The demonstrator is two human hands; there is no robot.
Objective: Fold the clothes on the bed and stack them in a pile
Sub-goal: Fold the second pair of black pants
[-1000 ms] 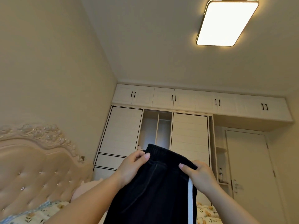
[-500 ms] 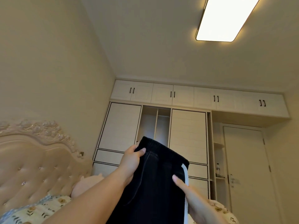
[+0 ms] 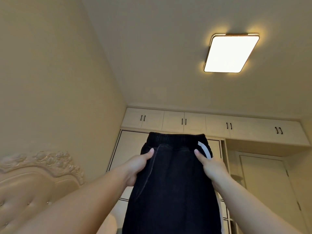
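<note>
You hold the black pants (image 3: 172, 183) up in the air in front of you. Your left hand (image 3: 136, 168) pinches the left side just under the stretchy waistband (image 3: 175, 138). Your right hand (image 3: 211, 168) pinches the right side, by the white stripe (image 3: 204, 150). The pants hang straight down.

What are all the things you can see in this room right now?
Trousers: one pair, black with a white side stripe, held up in the middle, waistband on top.
Ceiling light: one, glowing white, upper right.
Upper cabinets: one row, cream with black handles, under the ceiling.
Wardrobe: one, cream, behind the trousers.
Door: one, cream, right.
Headboard: one, beige, padded and carved, lower left.
Left hand: grips the trousers' left edge.
Right hand: grips the right edge by the stripe.
</note>
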